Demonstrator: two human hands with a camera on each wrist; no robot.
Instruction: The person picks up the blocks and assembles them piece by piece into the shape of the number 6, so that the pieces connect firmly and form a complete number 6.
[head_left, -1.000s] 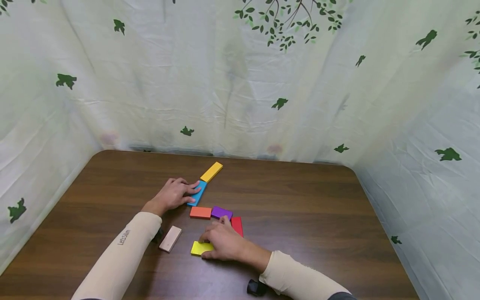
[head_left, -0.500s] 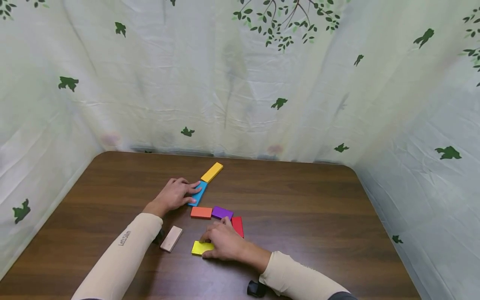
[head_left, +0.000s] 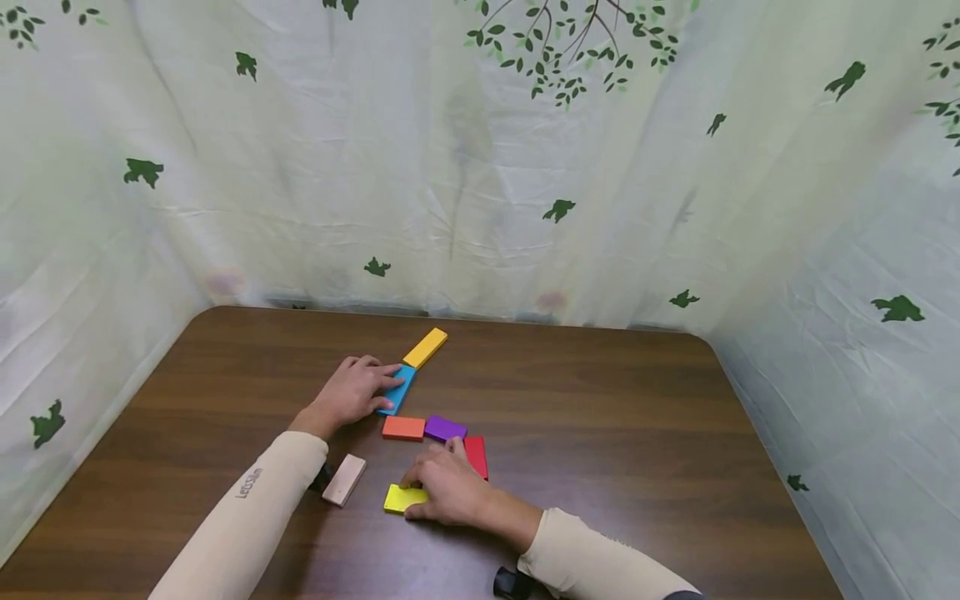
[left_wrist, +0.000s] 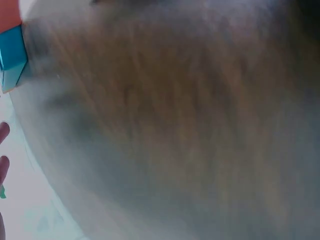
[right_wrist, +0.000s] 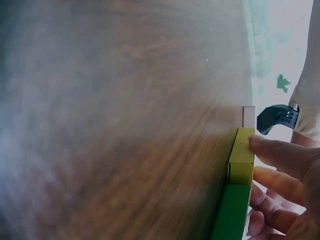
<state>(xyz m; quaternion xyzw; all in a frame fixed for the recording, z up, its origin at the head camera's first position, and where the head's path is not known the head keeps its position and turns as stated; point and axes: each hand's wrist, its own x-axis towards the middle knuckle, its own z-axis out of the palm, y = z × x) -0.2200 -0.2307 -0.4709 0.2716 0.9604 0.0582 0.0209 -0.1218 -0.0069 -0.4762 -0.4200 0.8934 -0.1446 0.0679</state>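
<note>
My left hand (head_left: 351, 394) rests its extended fingers and thumb on a blue wooden block (head_left: 402, 385), which lies flat on the table. An amber block (head_left: 425, 348) lies beyond its far end, the two meeting at a corner. My right hand (head_left: 452, 490) pinches a bright yellow block (head_left: 397, 499) between thumb and fingers. In the right wrist view a green block (right_wrist: 232, 210) lies end to end with the yellow block; my hand hides it in the head view. Near the right fingers are a red block (head_left: 476, 457) and a purple block (head_left: 444, 428). An orange block (head_left: 403, 428) adjoins the purple one.
A pale pinkish block (head_left: 345, 481) lies apart, beside the left forearm. Everything sits on a brown wood-grain table (head_left: 615, 417) with rounded far corners. A white curtain (head_left: 480, 183) with green leaf prints surrounds it on the back and sides.
Both hands keep their places on the blue and yellow blocks. Only the head view has shifted slightly, so the scene sits a little lower.
</note>
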